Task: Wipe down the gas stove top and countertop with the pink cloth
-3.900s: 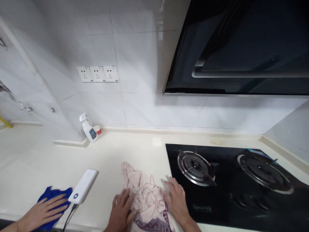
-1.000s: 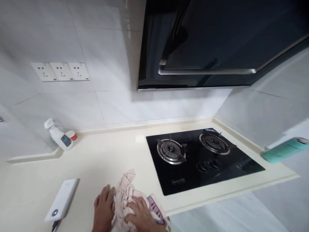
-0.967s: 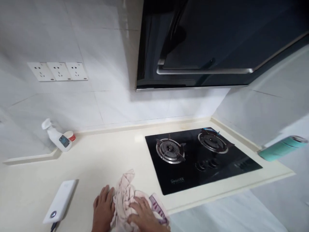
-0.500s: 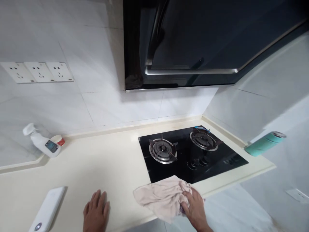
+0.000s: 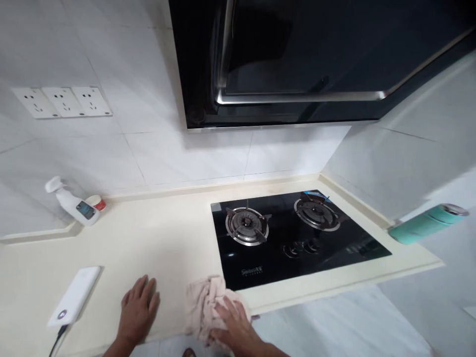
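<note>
A crumpled pale pink cloth lies on the cream counter, at the front left corner of the black gas hob. My right hand is on top of it, fingers over the folds, holding it against the counter near the front edge. Farther left, my left hand rests palm down on the bare counter with fingers stretched out and nothing in it. To the left of that hand lies a white power bank with a black cable plugged in.
A white spray bottle and a small red-and-white tub stand by the back wall. A green thermos stands at the counter's right end. The dark range hood hangs above the hob. Wall sockets are at left.
My right hand has moved the cloth left, off the hob's front edge and onto the counter. My left hand stays flat on the counter. The view has shifted slightly.
</note>
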The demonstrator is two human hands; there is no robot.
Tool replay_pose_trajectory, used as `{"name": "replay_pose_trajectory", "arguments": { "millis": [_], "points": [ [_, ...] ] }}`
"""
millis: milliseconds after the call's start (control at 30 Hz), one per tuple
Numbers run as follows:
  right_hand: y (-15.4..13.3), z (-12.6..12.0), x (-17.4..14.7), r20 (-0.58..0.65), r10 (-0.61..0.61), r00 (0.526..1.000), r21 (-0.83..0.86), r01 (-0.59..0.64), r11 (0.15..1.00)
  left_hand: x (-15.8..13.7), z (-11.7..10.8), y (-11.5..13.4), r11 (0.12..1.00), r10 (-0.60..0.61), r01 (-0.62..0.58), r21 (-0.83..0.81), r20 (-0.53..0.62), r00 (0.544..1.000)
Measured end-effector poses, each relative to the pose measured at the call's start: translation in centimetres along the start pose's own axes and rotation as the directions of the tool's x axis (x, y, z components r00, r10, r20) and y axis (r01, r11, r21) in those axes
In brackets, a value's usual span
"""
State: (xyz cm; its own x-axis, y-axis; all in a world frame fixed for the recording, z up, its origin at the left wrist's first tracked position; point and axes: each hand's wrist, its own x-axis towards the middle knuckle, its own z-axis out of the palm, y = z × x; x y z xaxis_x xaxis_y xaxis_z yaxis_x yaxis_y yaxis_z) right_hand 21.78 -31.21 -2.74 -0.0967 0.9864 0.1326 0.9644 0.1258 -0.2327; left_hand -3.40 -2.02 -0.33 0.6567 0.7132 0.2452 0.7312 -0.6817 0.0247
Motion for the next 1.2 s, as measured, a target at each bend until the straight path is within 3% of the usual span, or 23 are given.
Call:
{"name": "replay_pose_trajectory", "arguments": {
  "millis": [200, 300, 400, 500, 600, 767, 900, 1067, 1200],
  "points": [
    [-2.7, -2.3, 6.6, -0.033, -0.216, 0.976, -0.096, 0.212, 0.973, 0.1, 0.0, -0.2, 1.0, 0.002, -0.002, -0.001, -0.009, 1.0],
    [-3.9, -1.6, 8.5, -0.087, -0.216, 0.973, -0.137, 0.203, 0.97, 0.2, 0.2, -0.3, 1.0, 0.007, -0.007, -0.007, -0.014, 1.0],
    [-3.6, -0.3, 7.7, -0.109, -0.128, 0.986, -0.132, 0.113, 0.985, 0.2, 0.2, -0.3, 1.0, 0.004, -0.004, -0.01, -0.019, 1.0],
    [-0.5, 0.1, 3.8, -0.124, 0.006, 0.992, -0.119, -0.02, 0.993, 0.2, 0.1, -0.2, 1.0, 0.012, -0.012, -0.009, -0.018, 1.0],
    [4.9, -0.8, -2.6, -0.139, 0.121, 0.983, -0.132, -0.14, 0.981, 0.3, -0.1, -0.1, 1.0, 0.009, -0.009, -0.012, -0.004, 1.0],
    [14.6, -5.1, -13.0, -0.166, 0.279, 0.946, -0.195, -0.309, 0.931, 0.5, -0.4, 0.3, 1.0, -0.002, 0.002, -0.014, 0.017, 1.0],
    [17.9, -7.9, -16.4, -0.114, 0.339, 0.934, -0.231, -0.357, 0.905, 0.6, -0.6, 0.5, 1.0, -0.013, 0.012, 0.013, 0.05, 0.999],
    [15.2, -7.8, -14.6, -0.058, 0.424, 0.904, -0.24, -0.425, 0.872, 0.5, -0.5, -0.3, 1.0, 0.026, -0.023, -0.018, 0.147, 0.989],
    [10.0, -5.7, -9.2, -0.027, 0.337, 0.941, -0.186, -0.336, 0.923, -0.5, 0.0, -0.6, 0.996, 0.073, -0.068, -0.066, 0.073, 0.995]
  ]
}}
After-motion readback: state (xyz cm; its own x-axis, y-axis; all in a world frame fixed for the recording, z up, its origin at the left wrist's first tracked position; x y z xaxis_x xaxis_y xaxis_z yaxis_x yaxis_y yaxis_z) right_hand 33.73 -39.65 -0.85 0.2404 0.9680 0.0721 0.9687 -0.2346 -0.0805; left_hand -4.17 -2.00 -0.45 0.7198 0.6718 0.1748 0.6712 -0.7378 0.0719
